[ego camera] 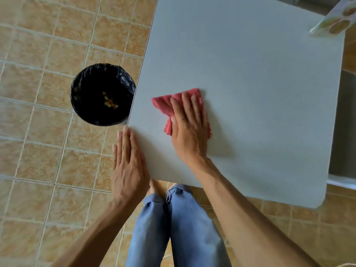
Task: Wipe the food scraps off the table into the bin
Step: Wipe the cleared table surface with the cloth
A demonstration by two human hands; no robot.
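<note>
A pale grey table (250,78) fills the right of the head view. My right hand (189,130) lies flat on a red cloth (163,104), pressing it onto the tabletop near the table's left corner. My left hand (129,166) is flat with fingers together, resting against the table's near-left edge below that corner. A round bin (82,97) lined with a black bag stands on the floor just left of the table edge. Yellowish food scraps (109,102) lie at its bottom. I see no scraps on the tabletop.
Beige floor tiles (38,54) surround the bin. A patterned packet (333,20) overhangs the table's far right corner. My legs in blue trousers (179,228) stand at the near edge. A grey surface (344,122) lies to the right of the table.
</note>
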